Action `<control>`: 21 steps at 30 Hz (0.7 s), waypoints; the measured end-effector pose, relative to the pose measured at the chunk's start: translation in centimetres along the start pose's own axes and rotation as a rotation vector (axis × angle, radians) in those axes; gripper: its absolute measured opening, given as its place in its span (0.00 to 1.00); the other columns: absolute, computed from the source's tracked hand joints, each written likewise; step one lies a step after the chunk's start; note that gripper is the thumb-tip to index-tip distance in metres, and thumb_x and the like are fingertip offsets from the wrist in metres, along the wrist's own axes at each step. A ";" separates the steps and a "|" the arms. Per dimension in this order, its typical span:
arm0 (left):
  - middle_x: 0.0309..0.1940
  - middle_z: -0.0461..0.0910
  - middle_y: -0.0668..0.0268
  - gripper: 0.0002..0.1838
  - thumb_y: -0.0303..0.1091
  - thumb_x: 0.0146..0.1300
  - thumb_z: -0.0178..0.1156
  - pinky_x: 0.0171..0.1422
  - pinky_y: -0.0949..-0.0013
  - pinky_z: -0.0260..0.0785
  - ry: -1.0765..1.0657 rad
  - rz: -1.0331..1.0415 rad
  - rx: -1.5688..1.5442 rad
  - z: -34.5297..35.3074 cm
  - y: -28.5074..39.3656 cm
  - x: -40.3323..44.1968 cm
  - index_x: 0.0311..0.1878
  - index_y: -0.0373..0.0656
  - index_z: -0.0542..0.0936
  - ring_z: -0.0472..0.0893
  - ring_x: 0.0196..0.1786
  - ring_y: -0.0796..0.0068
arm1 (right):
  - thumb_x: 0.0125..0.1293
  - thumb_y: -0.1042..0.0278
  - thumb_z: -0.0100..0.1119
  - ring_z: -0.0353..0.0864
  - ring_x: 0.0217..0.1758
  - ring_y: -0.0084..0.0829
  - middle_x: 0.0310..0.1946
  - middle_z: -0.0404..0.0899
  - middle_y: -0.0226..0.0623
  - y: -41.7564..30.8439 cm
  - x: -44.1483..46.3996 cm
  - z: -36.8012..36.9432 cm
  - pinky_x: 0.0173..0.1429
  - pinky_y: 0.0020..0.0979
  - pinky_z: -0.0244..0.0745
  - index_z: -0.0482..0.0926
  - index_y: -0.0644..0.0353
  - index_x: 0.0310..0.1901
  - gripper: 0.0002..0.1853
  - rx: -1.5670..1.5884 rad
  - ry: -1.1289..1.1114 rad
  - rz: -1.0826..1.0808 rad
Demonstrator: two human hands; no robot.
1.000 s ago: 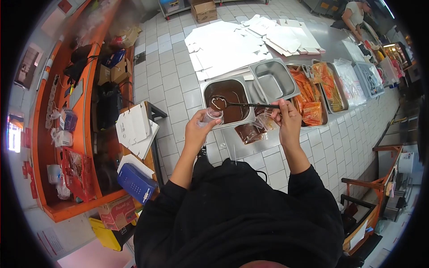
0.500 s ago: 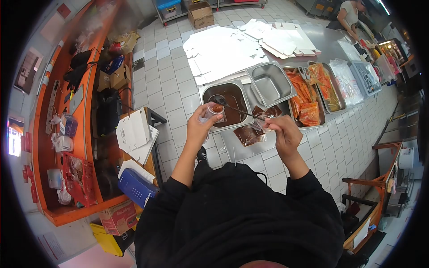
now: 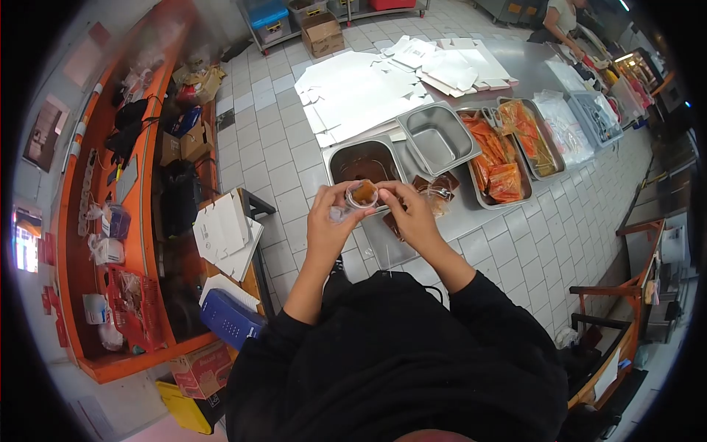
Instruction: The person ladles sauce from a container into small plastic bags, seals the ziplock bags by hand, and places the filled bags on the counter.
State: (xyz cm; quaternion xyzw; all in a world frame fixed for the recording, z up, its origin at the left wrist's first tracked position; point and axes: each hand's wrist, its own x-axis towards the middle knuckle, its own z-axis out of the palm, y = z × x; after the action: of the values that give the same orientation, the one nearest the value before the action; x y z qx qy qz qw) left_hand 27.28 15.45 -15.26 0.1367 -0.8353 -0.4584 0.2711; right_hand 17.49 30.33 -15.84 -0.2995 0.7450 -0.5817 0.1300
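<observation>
A small clear plastic cup (image 3: 363, 194) with brown sauce in it is held up in front of me. My left hand (image 3: 331, 219) is closed around its left side, with more clear plastic, perhaps further cups or lids, under the fingers. At the cup's right edge, the thumb and fingers of my right hand (image 3: 414, 219) pinch the rim or the lid part; which one cannot be made out. Just behind the hands is a steel pan (image 3: 398, 158) of dark brown sauce, partly covered by them. Bags of brown sauce (image 3: 440, 186) lie right of my right hand.
A bare steel pan (image 3: 440, 136) sits beside the sauce pan. Further right, steel pans hold orange-coloured bags (image 3: 492, 156). Flat white cardboard boxes (image 3: 361, 92) cover the table's far part. Orange shelving (image 3: 173, 236) stands left. A co-worker (image 3: 561, 26) is at the far right.
My right hand no longer holds the long dark spoon and has moved left to the cup. The left hand stays around the cup. The view has shifted slightly.
</observation>
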 end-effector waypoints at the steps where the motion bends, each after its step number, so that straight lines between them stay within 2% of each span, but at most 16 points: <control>1: 0.39 0.76 0.69 0.27 0.34 0.51 0.76 0.41 0.74 0.70 -0.023 -0.018 -0.141 0.0 0.0 -0.3 0.56 0.41 0.80 0.74 0.35 0.81 | 0.73 0.60 0.55 0.79 0.42 0.21 0.38 0.83 0.28 -0.7 -0.1 0.3 0.47 0.26 0.69 0.82 0.60 0.48 0.13 0.391 -0.066 0.246; 2: 0.39 0.76 0.69 0.27 0.34 0.51 0.76 0.41 0.74 0.70 -0.027 -0.015 -0.141 -0.4 0.6 -0.6 0.56 0.41 0.80 0.74 0.35 0.81 | 0.73 0.60 0.55 0.79 0.42 0.21 0.38 0.83 0.28 -0.8 -0.1 0.3 0.47 0.26 0.69 0.82 0.60 0.48 0.13 0.393 -0.062 0.245; 4: 0.41 0.77 0.70 0.27 0.29 0.55 0.73 0.26 0.80 0.65 -0.187 -0.486 -0.801 -2.0 2.5 -0.9 0.59 0.38 0.78 0.74 0.32 0.87 | 0.71 0.62 0.60 0.73 0.33 0.11 0.36 0.82 0.27 -1.0 -0.2 0.2 0.37 0.16 0.65 0.81 0.61 0.47 0.11 0.680 -0.158 0.358; 5: 0.41 0.77 0.70 0.27 0.29 0.55 0.73 0.26 0.80 0.65 -0.192 -0.487 -0.800 -2.7 2.4 -1.1 0.59 0.38 0.78 0.74 0.32 0.87 | 0.71 0.62 0.60 0.73 0.33 0.11 0.36 0.82 0.27 -1.4 -0.4 0.0 0.37 0.16 0.65 0.81 0.61 0.47 0.11 0.682 -0.154 0.358; 7: 0.41 0.76 0.71 0.26 0.24 0.59 0.68 0.17 0.84 0.56 -0.196 -0.700 -1.044 -3.9 2.2 -1.4 0.61 0.35 0.76 0.74 0.30 0.90 | 0.69 0.67 0.62 0.73 0.33 0.12 0.37 0.82 0.28 -2.9 -1.0 -0.8 0.36 0.18 0.67 0.81 0.61 0.43 0.07 0.728 -0.225 0.354; 8: 0.41 0.76 0.71 0.26 0.24 0.59 0.68 0.17 0.84 0.56 -0.195 -0.703 -1.043 -3.9 2.6 -1.5 0.61 0.35 0.76 0.74 0.30 0.90 | 0.69 0.67 0.62 0.73 0.33 0.12 0.37 0.82 0.28 -3.3 -1.4 -0.8 0.36 0.18 0.67 0.81 0.61 0.43 0.07 0.729 -0.225 0.357; 10: 0.40 0.77 0.70 0.27 0.23 0.60 0.66 0.14 0.84 0.55 -0.150 -0.511 -0.889 -3.6 4.0 -1.7 0.63 0.35 0.73 0.75 0.30 0.90 | 0.63 0.70 0.67 0.73 0.33 0.18 0.33 0.80 0.27 -4.1 -2.2 -0.5 0.35 0.21 0.67 0.80 0.60 0.35 0.06 0.675 -0.173 0.203; 11: 0.39 0.78 0.69 0.27 0.19 0.60 0.63 0.20 0.82 0.64 -0.143 -0.472 -0.776 -3.6 4.5 -1.8 0.64 0.36 0.72 0.77 0.31 0.86 | 0.63 0.70 0.67 0.73 0.33 0.18 0.33 0.80 0.27 -4.7 -2.5 -0.5 0.35 0.21 0.67 0.80 0.60 0.35 0.06 0.677 -0.173 0.204; 12: 0.39 0.78 0.69 0.27 0.19 0.60 0.63 0.20 0.82 0.64 -0.145 -0.473 -0.775 -3.3 4.3 -2.0 0.64 0.36 0.72 0.77 0.31 0.86 | 0.58 0.72 0.68 0.74 0.35 0.25 0.31 0.78 0.29 -5.2 -2.8 -0.6 0.40 0.27 0.67 0.78 0.59 0.34 0.07 0.189 -0.045 -0.081; 13: 0.42 0.79 0.67 0.27 0.18 0.59 0.61 0.28 0.79 0.70 -0.091 -0.298 -0.503 -2.9 3.8 -2.3 0.63 0.36 0.72 0.79 0.34 0.82 | 0.53 0.74 0.68 0.74 0.38 0.32 0.28 0.76 0.31 -5.5 -3.1 -0.6 0.44 0.32 0.68 0.76 0.58 0.33 0.09 -0.303 0.084 -0.355; 14: 0.44 0.80 0.65 0.26 0.16 0.58 0.58 0.35 0.75 0.75 -0.037 -0.120 -0.233 -2.6 3.6 -2.6 0.62 0.36 0.72 0.81 0.37 0.78 | 0.53 0.74 0.68 0.74 0.38 0.32 0.28 0.76 0.31 -5.3 -3.3 -0.4 0.44 0.32 0.68 0.76 0.58 0.33 0.09 -0.303 0.087 -0.350; 15: 0.44 0.80 0.65 0.26 0.16 0.58 0.58 0.35 0.75 0.75 -0.042 -0.118 -0.233 -2.3 3.8 -2.7 0.62 0.36 0.72 0.81 0.37 0.78 | 0.50 0.76 0.67 0.73 0.38 0.36 0.27 0.74 0.33 -4.9 -3.3 0.0 0.45 0.35 0.68 0.75 0.58 0.32 0.09 -0.435 0.137 -0.437; 16: 0.47 0.80 0.62 0.26 0.15 0.57 0.56 0.43 0.72 0.76 -0.050 -0.122 -0.215 -1.9 4.1 -3.0 0.61 0.36 0.72 0.82 0.40 0.75 | 0.47 0.78 0.65 0.71 0.38 0.40 0.27 0.72 0.35 -4.7 -3.3 0.1 0.45 0.38 0.68 0.74 0.57 0.32 0.11 -0.569 0.187 -0.522; 17: 0.50 0.80 0.60 0.25 0.15 0.56 0.53 0.51 0.69 0.76 -0.059 -0.124 -0.198 -1.7 4.3 -3.1 0.60 0.36 0.72 0.83 0.43 0.72 | 0.47 0.78 0.65 0.71 0.38 0.40 0.27 0.72 0.35 -4.7 -3.5 0.0 0.45 0.38 0.68 0.74 0.57 0.32 0.11 -0.571 0.192 -0.519; 21: 0.50 0.83 0.59 0.24 0.17 0.59 0.58 0.54 0.70 0.74 -0.166 -0.159 -0.353 -1.9 4.5 -4.0 0.60 0.36 0.70 0.84 0.46 0.71 | 0.49 0.78 0.64 0.71 0.39 0.37 0.31 0.74 0.33 -4.7 -3.9 -1.3 0.47 0.38 0.68 0.76 0.57 0.33 0.09 -0.496 0.193 -0.457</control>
State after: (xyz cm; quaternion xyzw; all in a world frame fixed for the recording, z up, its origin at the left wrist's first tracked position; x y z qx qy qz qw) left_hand 31.76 18.49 -11.95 0.1144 -0.7481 -0.6272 0.1842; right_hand 21.20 33.03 -11.64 -0.4245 0.7862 -0.4228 -0.1515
